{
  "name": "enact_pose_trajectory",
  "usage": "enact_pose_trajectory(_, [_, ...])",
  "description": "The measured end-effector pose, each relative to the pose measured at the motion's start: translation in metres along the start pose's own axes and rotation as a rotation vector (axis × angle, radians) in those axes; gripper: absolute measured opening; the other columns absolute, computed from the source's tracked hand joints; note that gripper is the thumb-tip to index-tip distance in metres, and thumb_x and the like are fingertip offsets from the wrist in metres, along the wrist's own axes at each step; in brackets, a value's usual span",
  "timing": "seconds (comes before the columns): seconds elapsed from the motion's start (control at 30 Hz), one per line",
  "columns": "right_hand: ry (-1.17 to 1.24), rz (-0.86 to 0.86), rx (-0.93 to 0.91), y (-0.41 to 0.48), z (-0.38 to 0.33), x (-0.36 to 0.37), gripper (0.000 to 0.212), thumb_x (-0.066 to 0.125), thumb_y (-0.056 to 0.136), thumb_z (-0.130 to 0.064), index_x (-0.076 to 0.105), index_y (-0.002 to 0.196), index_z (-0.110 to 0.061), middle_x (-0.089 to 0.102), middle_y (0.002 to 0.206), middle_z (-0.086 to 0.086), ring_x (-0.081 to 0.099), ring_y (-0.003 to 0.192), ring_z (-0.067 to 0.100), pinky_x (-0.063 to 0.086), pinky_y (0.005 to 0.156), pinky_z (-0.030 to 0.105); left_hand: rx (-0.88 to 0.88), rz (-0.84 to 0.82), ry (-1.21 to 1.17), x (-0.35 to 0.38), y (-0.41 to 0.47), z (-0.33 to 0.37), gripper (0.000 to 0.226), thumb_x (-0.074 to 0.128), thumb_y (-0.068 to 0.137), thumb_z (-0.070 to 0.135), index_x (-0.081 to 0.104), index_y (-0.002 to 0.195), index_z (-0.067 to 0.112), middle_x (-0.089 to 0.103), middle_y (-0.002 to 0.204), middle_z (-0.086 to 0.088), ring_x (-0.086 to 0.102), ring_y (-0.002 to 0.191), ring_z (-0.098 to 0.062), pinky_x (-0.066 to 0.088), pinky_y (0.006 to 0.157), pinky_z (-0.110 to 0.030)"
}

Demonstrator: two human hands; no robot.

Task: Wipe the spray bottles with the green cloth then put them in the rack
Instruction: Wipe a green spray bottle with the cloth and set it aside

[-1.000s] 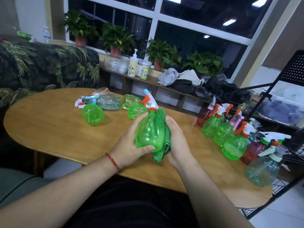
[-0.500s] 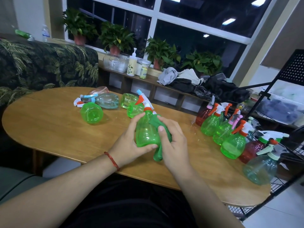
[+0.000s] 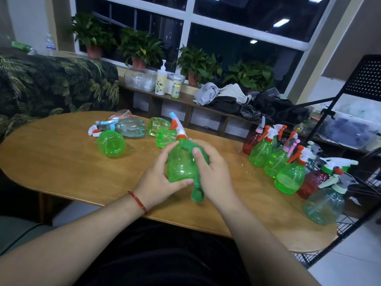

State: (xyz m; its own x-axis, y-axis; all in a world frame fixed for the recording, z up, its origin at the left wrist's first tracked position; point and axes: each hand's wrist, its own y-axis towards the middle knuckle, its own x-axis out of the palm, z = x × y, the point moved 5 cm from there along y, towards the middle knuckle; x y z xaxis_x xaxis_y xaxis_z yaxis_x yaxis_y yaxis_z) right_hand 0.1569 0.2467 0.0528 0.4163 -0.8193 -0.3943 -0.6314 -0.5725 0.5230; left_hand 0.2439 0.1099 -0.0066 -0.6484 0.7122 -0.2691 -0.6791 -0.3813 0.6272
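Left hand (image 3: pixel 156 180) curls its fingers round the green bottle (image 3: pixel 180 168); right hand (image 3: pixel 214 172) fingers seem to pinch the cloth (image 3: pixel 197 195) against it.

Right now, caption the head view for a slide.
Left hand holds a green bottle; right hand presses the cloth to it.

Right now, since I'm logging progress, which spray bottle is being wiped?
The green bottle in the middle, the only one in hand: the left hand grips it and the right hand holds the green cloth against it. No other is touched.
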Motion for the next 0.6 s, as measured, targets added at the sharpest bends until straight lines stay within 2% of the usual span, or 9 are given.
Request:
enact_pose_trajectory(0.07, [0.186, -0.028, 0.150, 0.009, 0.003, -0.001, 0.024, 0.054, 0.112, -0.022, 0.075, 0.125, -0.026, 0.077, 0.118, -0.007, 0.071, 0.111, 0.010, 0.055, 0.099, 0.030, 0.020, -0.025, -0.006, 0.000, -0.002, 0.003, 0.103, 0.089, 0.071, 0.060, 0.038, 0.158, 0.036, 0.048, 0.154, 0.028, 0.049, 0.143, -0.001, 0.039, 0.118, -0.022])
enact_pose_trajectory(0.1, [0.316, -0.046, 0.235, 0.011, 0.005, -0.001, 0.024, 0.053, 0.112, -0.021, 0.075, 0.124, -0.021, 0.079, 0.117, -0.001, 0.073, 0.108, 0.016, 0.058, 0.099, 0.036, 0.028, -0.040, -0.010, 0.000, -0.003, 0.003, 0.105, 0.088, 0.071, 0.062, 0.038, 0.158, 0.034, 0.048, 0.155, 0.026, 0.048, 0.144, -0.002, 0.039, 0.118, -0.023])
enact_pose_trajectory(0.17, [0.638, -0.099, 0.397, 0.011, 0.009, 0.001, 0.027, 0.051, 0.113, -0.019, 0.071, 0.128, -0.013, 0.077, 0.122, 0.016, 0.073, 0.105, 0.030, 0.058, 0.099, 0.049, 0.023, -0.077, -0.038, 0.001, -0.004, 0.005, 0.108, 0.085, 0.072, 0.072, 0.036, 0.160, 0.033, 0.050, 0.156, 0.019, 0.051, 0.143, -0.006, 0.044, 0.117, -0.030])
enact_pose_trajectory(0.2, [0.764, -0.122, 0.447, 0.010, 0.011, 0.002, 0.028, 0.049, 0.113, -0.019, 0.069, 0.132, -0.010, 0.075, 0.123, 0.019, 0.072, 0.106, 0.032, 0.058, 0.098, 0.051, 0.011, -0.097, -0.066, 0.001, -0.004, 0.006, 0.109, 0.081, 0.072, 0.077, 0.034, 0.161, 0.034, 0.052, 0.154, 0.018, 0.054, 0.142, -0.009, 0.046, 0.116, -0.034])
enact_pose_trajectory(0.33, [1.015, -0.140, 0.500, 0.002, 0.022, 0.004, 0.032, 0.052, 0.110, -0.018, 0.064, 0.138, -0.010, 0.072, 0.128, 0.020, 0.070, 0.110, 0.032, 0.054, 0.104, 0.053, -0.026, -0.179, -0.115, 0.005, -0.005, 0.008, 0.108, 0.070, 0.078, 0.082, 0.025, 0.164, 0.033, 0.057, 0.152, 0.011, 0.058, 0.139, -0.015, 0.048, 0.114, -0.037])
enact_pose_trajectory(0.43, [0.999, -0.077, 0.496, -0.003, 0.033, 0.006, 0.030, 0.053, 0.109, -0.016, 0.065, 0.136, -0.008, 0.072, 0.128, 0.022, 0.070, 0.109, 0.035, 0.053, 0.105, 0.058, -0.025, -0.207, -0.023, 0.006, -0.005, 0.007, 0.104, 0.086, 0.075, 0.066, 0.027, 0.158, 0.044, 0.053, 0.148, 0.026, 0.056, 0.136, -0.002, 0.047, 0.114, -0.028])
enact_pose_trajectory(0.5, [0.890, -0.028, 0.443, -0.002, 0.035, 0.003, 0.028, 0.055, 0.109, -0.012, 0.067, 0.133, -0.005, 0.072, 0.128, 0.024, 0.071, 0.109, 0.035, 0.054, 0.103, 0.058, -0.016, -0.186, 0.014, 0.006, -0.005, 0.004, 0.109, 0.097, 0.069, 0.050, 0.030, 0.154, 0.043, 0.051, 0.148, 0.027, 0.052, 0.137, 0.004, 0.044, 0.115, -0.023])
enact_pose_trajectory(0.6, [0.519, 0.027, 0.273, 0.007, 0.024, -0.010, 0.021, 0.061, 0.106, -0.008, 0.075, 0.121, -0.011, 0.078, 0.118, 0.009, 0.074, 0.105, 0.022, 0.060, 0.096, 0.042, 0.011, -0.158, 0.048, 0.008, -0.004, 0.004, 0.112, 0.102, 0.066, 0.040, 0.034, 0.155, 0.036, 0.049, 0.151, 0.022, 0.048, 0.139, 0.008, 0.038, 0.115, -0.015])
